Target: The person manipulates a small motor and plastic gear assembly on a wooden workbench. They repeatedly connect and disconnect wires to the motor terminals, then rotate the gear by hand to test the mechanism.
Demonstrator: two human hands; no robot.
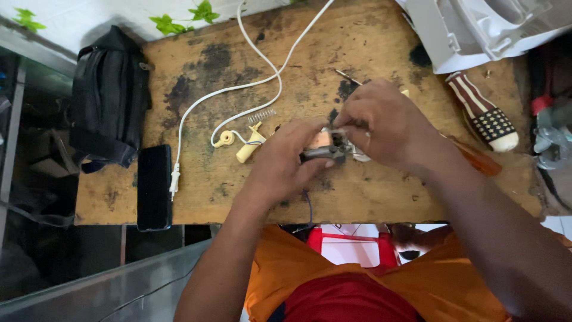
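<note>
My left hand (283, 161) and my right hand (384, 122) meet over the middle of a stained wooden worktop (333, 48). Between them they grip a small motor (328, 146) with a copper-coloured winding and dark metal frame. The left fingers pinch its left side, and the right fingers close over its top and right side. A thin dark wire (310, 206) hangs from it toward me. Most of the motor is hidden by my fingers.
A white power cable (238, 89) with a plug (174, 179), a cream plastic part (249, 148) and a small spring (262, 114) lie left of my hands. A black phone (154, 186) and black bag (110, 98) sit far left. A striped-handled screwdriver (485, 116) and white plastic housing (476, 30) are on the right.
</note>
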